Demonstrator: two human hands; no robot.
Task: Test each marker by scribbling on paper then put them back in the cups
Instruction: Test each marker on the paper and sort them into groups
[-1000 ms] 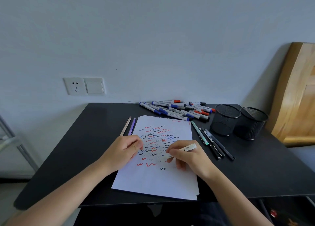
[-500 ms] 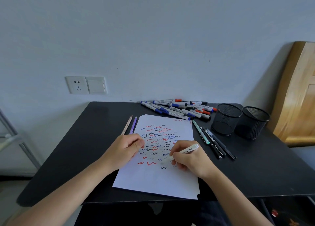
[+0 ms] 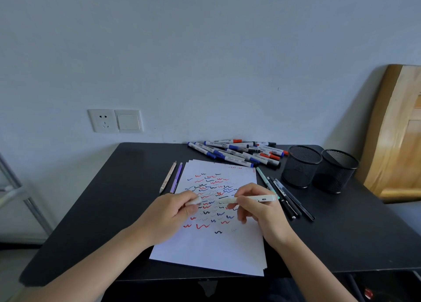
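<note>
a pale marker (image 3: 252, 198) is gripped level in the right hand (image 3: 262, 210) above the paper (image 3: 211, 251), its cap (image 3: 193, 202) pinched in the left hand (image 3: 173, 213) — the two held apart. if the cap is pressed on crooked, the paper may be smeared or the tip left to dry.

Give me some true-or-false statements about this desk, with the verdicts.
1. The right hand holds a pale pen over the paper. True.
2. Both mesh cups hold markers. False: none shows in either; the markers lie piled near the wall.
3. Two pens lie left of the paper. True.
4. The paper is blank. False: red, blue and black scribbles cover it.
5. The left hand lies flat. False: its fingers pinch a small white cap.
</note>
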